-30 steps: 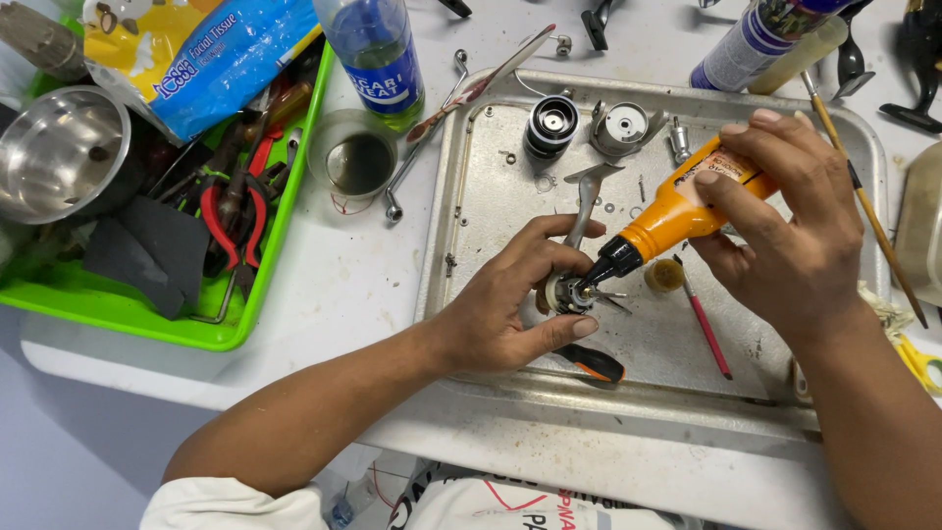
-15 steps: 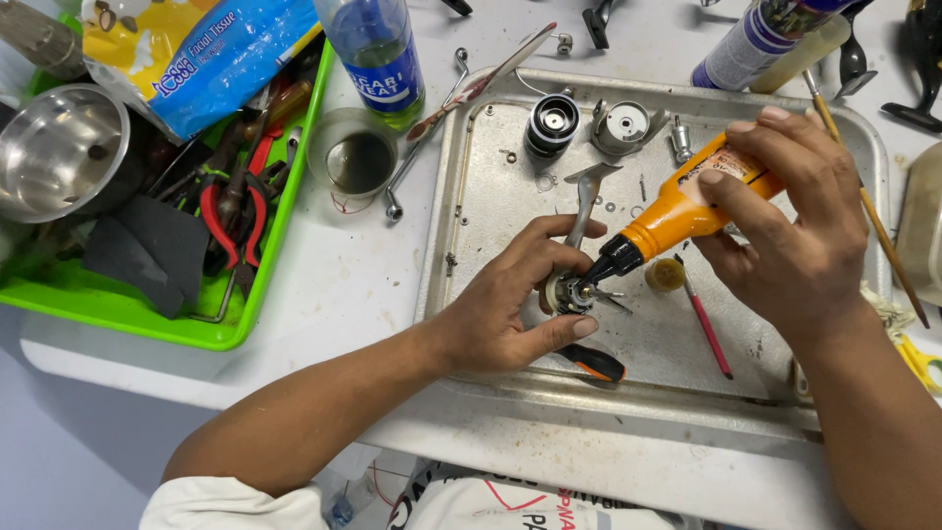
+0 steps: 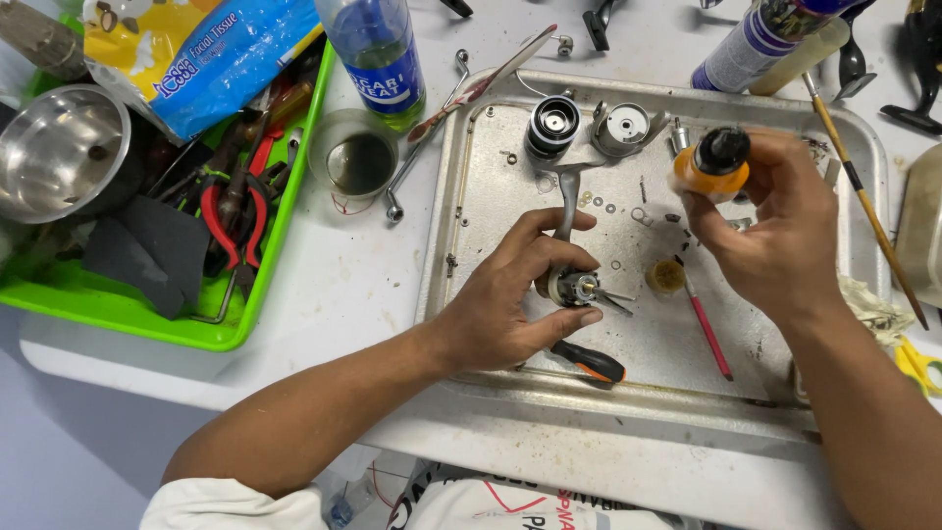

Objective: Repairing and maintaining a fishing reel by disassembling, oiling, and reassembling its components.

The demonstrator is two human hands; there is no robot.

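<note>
White desk (image 3: 324,285), carrying a metal tray (image 3: 471,196) crowded with small parts. Within the tray, left hand (image 3: 510,304) closed around a small metal reel part (image 3: 579,288), pinned low on the tray floor, its long arm running up and away toward a dark spool (image 3: 552,126). Right hand (image 3: 775,236) wrapped around an orange-handled tool (image 3: 713,165), lifted up and to the right of the part, well apart, handle end-on to the camera. Nearer to the part: left hand, already touching.

White worktable (image 3: 334,285) — pale grey floor (image 3: 69,461)
</note>
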